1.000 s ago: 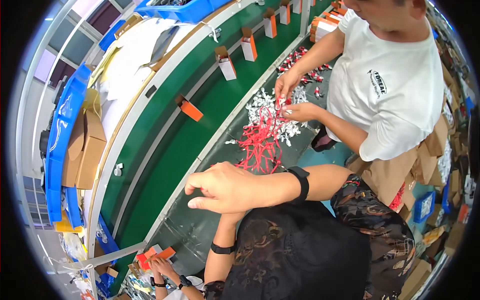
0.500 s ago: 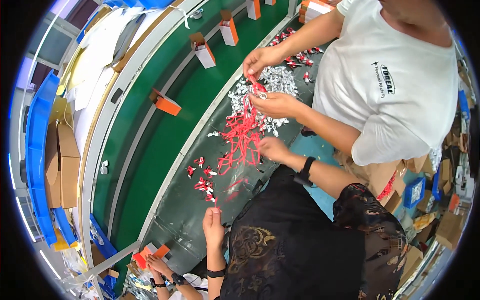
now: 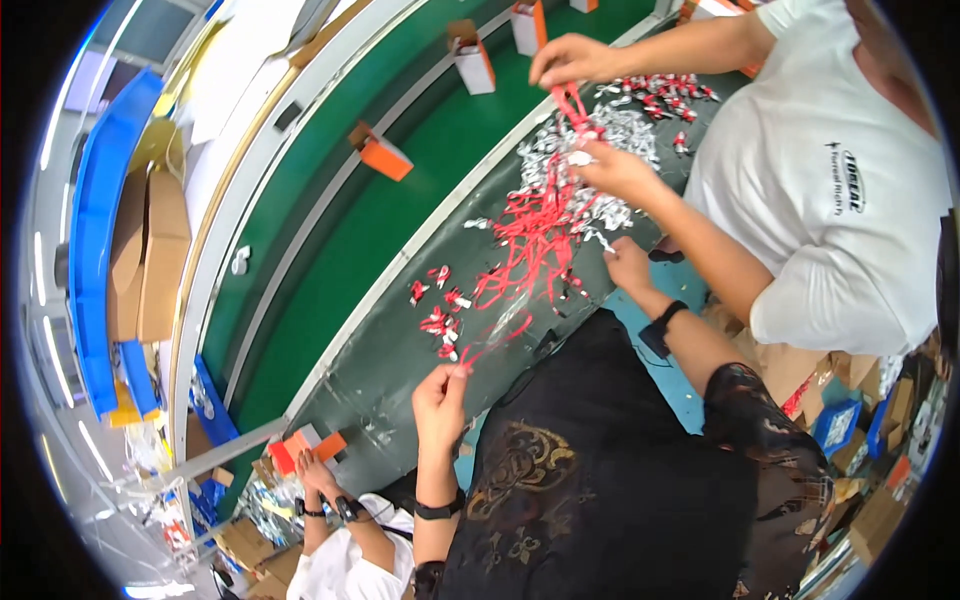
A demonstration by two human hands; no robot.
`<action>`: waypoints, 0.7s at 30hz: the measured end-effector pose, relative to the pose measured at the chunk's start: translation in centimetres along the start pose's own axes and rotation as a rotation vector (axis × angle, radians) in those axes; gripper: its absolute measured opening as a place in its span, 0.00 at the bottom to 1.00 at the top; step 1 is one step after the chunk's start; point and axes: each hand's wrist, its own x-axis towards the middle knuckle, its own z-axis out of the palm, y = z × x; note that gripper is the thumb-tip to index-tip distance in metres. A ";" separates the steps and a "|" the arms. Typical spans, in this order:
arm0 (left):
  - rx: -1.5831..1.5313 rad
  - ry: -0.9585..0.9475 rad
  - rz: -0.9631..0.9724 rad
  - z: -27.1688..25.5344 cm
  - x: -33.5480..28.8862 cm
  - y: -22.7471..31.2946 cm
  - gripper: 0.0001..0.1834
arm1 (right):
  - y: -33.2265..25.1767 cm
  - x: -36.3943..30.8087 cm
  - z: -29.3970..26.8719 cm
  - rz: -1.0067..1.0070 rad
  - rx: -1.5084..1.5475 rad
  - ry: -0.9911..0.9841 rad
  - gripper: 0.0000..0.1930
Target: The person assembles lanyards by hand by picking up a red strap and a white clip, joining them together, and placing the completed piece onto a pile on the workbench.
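Observation:
In my left hand (image 3: pixel 438 408), near the front of the dark work surface (image 3: pixel 375 345), thumb and fingers pinch the end of a red cord (image 3: pixel 490 350). The cord stretches away blurred across the surface. My right hand (image 3: pixel 630 268) is closed at the near edge of a pile of white looped cords (image 3: pixel 608 212), a small white end at its fingertips. Left of it lies a tangle of loose red cords (image 3: pixel 535 235). Several small red-and-white bundles (image 3: pixel 438 322) sit beyond my left hand.
At right, a co-worker in a white shirt (image 3: pixel 830 200) holds a red cord over the white pile. Another person's hands (image 3: pixel 312 472) touch an orange-and-white box at lower left. Open boxes (image 3: pixel 382 155) stand on the green conveyor (image 3: pixel 330 215) behind a metal rail.
My right hand has moved from the red tangle to the edge of the white pile. My left hand keeps its pinch on the red cord. The whole view has shifted.

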 end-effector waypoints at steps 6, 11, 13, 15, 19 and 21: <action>0.209 -0.125 0.185 -1.0 1.3 2.3 0.10 | -16.6 -5.9 -9.0 -0.162 0.745 -0.615 0.11; 0.413 -0.272 0.327 -1.5 1.5 5.8 0.08 | -25.4 -8.5 -11.6 -0.824 0.538 -0.681 0.12; 0.406 -0.260 0.379 -2.0 1.6 5.9 0.08 | -26.9 -9.0 -11.6 -0.875 0.512 -0.812 0.10; 0.396 -0.245 0.428 -2.7 1.5 6.1 0.08 | -27.8 -9.3 -12.1 -0.877 0.499 -0.853 0.10; 0.318 -0.256 0.372 -3.4 1.6 5.9 0.08 | -28.2 -9.5 -11.7 -0.835 0.490 -0.896 0.10; 0.285 -0.243 0.369 -3.5 1.5 5.6 0.09 | -28.3 -9.7 -11.5 -0.842 0.464 -0.879 0.10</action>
